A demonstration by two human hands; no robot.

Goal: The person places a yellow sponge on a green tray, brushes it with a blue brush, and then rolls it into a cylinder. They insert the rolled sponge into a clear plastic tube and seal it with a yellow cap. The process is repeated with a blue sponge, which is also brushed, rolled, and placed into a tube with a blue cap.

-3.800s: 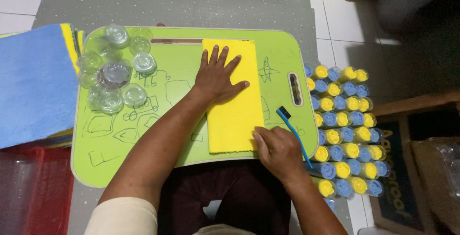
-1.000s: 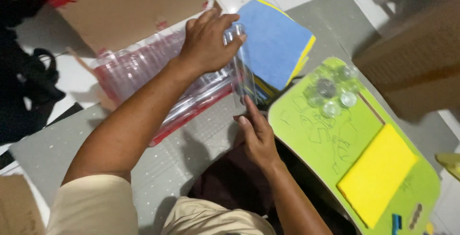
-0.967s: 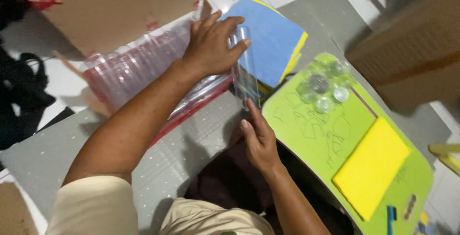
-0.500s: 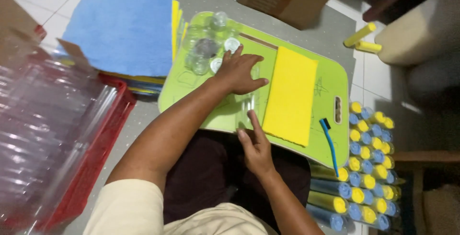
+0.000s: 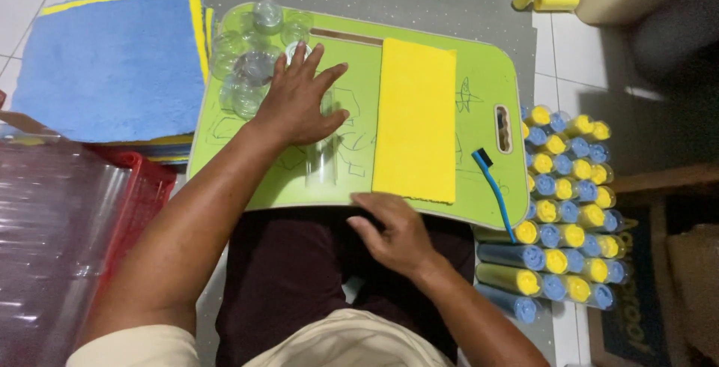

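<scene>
- Fingers of the left hand [image 5: 303,101] lie spread and flat, palm down, pressing a clear plastic tube [image 5: 323,159] against the green lap board [image 5: 487,82]; nothing is clenched.
- Fingers of the right hand [image 5: 395,234] curl loosely at the board's near edge, grasping nothing, just below the yellow cloth [image 5: 416,120].
- Clear tube: lengthwise on the board, left of the yellow cloth, its far end hidden under the palm.
- Clear plastic caps [image 5: 251,60]: clustered on the board's far left corner, beside the fingertips.
- Blue brush [image 5: 493,189]: on the board's right side, near its handle slot.
- Rolled blue and yellow cloths [image 5: 565,210]: stacked right of the board.
- Blue cloth pile [image 5: 112,67] and red basket [image 5: 146,183]: left of the board.
</scene>
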